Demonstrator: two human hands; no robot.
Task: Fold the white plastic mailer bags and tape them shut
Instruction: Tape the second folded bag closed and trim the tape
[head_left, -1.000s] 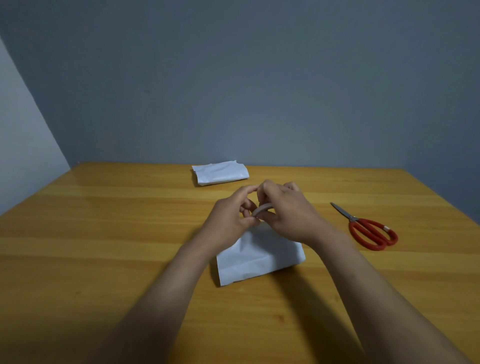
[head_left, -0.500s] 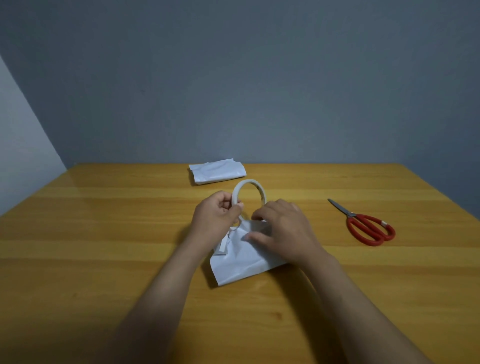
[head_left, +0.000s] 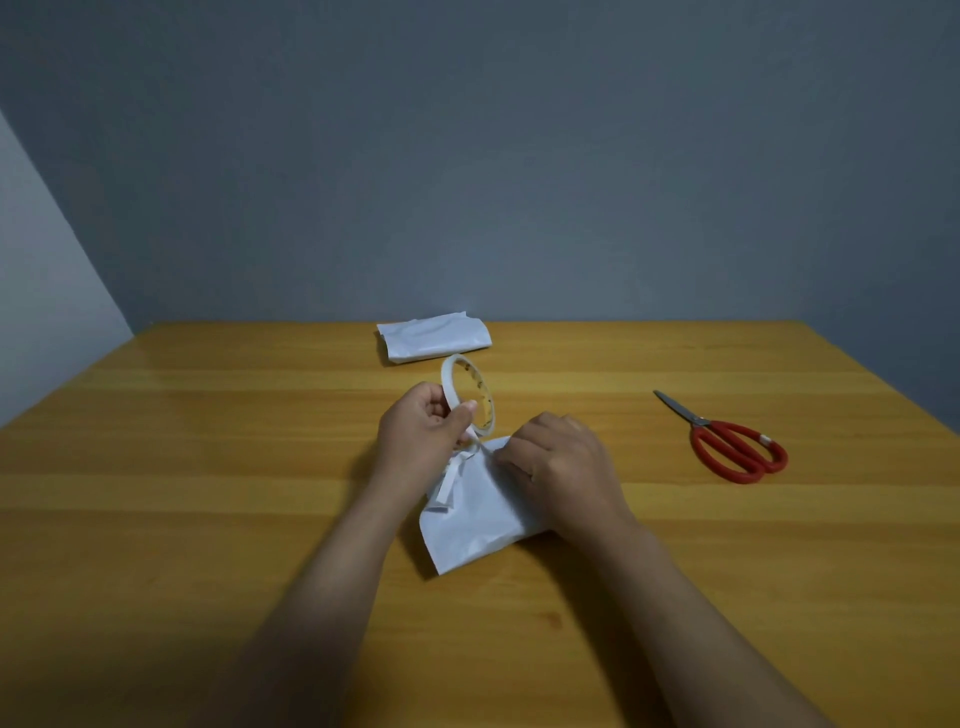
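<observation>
Two bare forearms reach in from the near edge of a wooden table (head_left: 208, 519), its top a warm yellow-orange with long grain bands running left to right. Around the middle of the table, a little toward the near side, lies a folded white plastic mailer bag (head_left: 470, 525), turned at a slant to the edges. The right hand (head_left: 563, 467) lies palm down on the bag's right part, fingers together and pressed flat on the plastic. The left hand (head_left: 421, 436) is just beside it at the bag's far left corner, fingers and thumb clamped on the rim of a thin white tape roll (head_left: 467, 397) held upright above the bag. A short strip of tape (head_left: 449, 483) runs down from the roll onto the bag's left part. Toward the right edge, well apart from the hands, red-handled scissors (head_left: 727, 444) lie flat with blades pointing to the far left. At the far edge, near its middle, rests a second folded white mailer bag (head_left: 434, 338). Behind the table stands a plain blue-grey wall (head_left: 519, 156), meeting a paler wall (head_left: 36, 286) at the left.
</observation>
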